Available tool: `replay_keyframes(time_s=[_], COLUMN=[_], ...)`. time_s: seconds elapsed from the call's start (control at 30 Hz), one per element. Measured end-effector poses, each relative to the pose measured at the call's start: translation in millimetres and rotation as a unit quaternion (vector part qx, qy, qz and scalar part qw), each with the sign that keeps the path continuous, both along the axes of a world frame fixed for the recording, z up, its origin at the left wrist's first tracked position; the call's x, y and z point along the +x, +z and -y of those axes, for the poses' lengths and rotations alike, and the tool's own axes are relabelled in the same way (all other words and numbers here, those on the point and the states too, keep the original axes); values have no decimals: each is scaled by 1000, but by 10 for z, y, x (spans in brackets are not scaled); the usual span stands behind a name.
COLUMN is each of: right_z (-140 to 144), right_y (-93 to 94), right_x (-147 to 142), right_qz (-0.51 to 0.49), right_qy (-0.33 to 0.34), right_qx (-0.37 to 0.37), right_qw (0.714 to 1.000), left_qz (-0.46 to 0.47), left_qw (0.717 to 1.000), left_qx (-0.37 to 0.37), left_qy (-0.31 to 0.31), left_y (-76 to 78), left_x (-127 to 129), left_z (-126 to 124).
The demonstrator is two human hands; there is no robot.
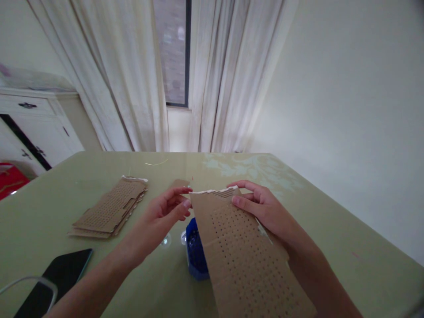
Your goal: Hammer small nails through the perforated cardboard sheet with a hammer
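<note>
Above a pale green table (pixel 351 247), a perforated cardboard sheet (pixel 245 247) extends over a blue container (pixel 195 254), its far right corner pinched in the right hand (pixel 260 203), its far left corner just beside the left hand (pixel 162 212), fingers parted, curtains (pixel 132 75) beyond.

right fingers (pixel 245 204) grip perforated cardboard (pixel 245 256) | left fingers (pixel 177 213) beside it | contact unclear
</note>
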State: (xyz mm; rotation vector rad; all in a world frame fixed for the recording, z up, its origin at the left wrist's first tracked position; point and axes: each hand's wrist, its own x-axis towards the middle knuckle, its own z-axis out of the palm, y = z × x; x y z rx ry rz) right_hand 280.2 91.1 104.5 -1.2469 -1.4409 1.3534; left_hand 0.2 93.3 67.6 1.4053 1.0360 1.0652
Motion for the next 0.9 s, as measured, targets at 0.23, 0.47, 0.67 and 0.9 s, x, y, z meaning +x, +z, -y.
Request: replay_keyframes(time_s=[0.23, 0.47, 0.67, 0.9], right_z=[173, 240, 201, 204], right_y=[-752, -965, -1092, -1090], right_x=[-38, -102, -151, -183], right_qz=[-31, -17, -40, -78], right_qy=[-17, -48, -66, -59], right_qx=[-42, -39, -53, -77], right_qw=[998, 998, 996, 992], left_qz=[-235, -268, -270, -282], left_qw=[970, 961, 960, 956], left_qx=[47, 48, 30, 16], left_qy=[-46, -47, -67, -77], left_y=[-223, -311, -334, -324], left_x=[37, 44, -21, -61], left_z=[-76, -98, -117, -151])
